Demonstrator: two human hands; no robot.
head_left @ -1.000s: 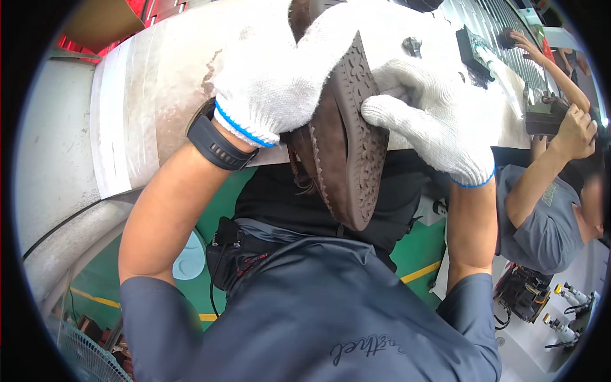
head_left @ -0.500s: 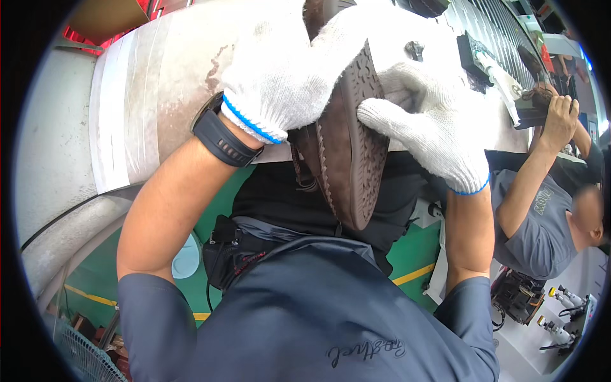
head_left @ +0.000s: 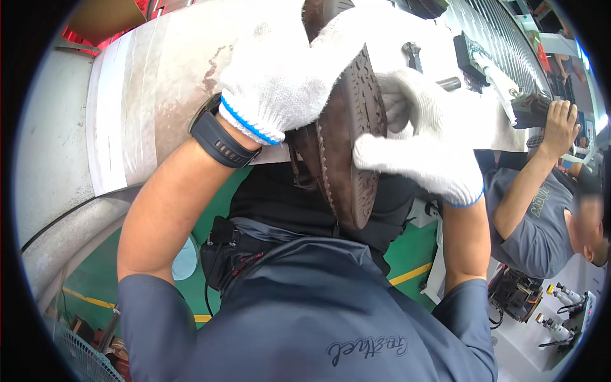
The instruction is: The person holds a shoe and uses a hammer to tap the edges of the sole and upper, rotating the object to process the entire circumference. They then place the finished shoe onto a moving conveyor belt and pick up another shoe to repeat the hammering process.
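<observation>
A brown shoe (head_left: 331,159) with a dark treaded sole is tilted on its side, sole facing right, with its lower end hanging over the near edge of the worktable (head_left: 172,83). My left hand (head_left: 280,76), in a white knit glove with a blue cuff edge, is closed round the shoe's upper. Some of its fingers are hidden behind the shoe. Beside the sole is my gloved right hand (head_left: 426,134). Its thumb reaches to the sole's edge, apart from the loosely curled fingers, and nothing shows between them.
Beyond my right hand lie a metal-headed tool (head_left: 414,54) and a short grey rod (head_left: 449,83). A black block-shaped device (head_left: 471,60) stands by a ribbed metal surface (head_left: 499,38). At right, a co-worker's hand (head_left: 561,126) holds a dark piece. A light-blue bucket (head_left: 185,258) stands on the green floor.
My right hand has shifted slightly, its thumb moving down along the sole. The grey rod now shows behind it. My left hand and the shoe have barely moved.
</observation>
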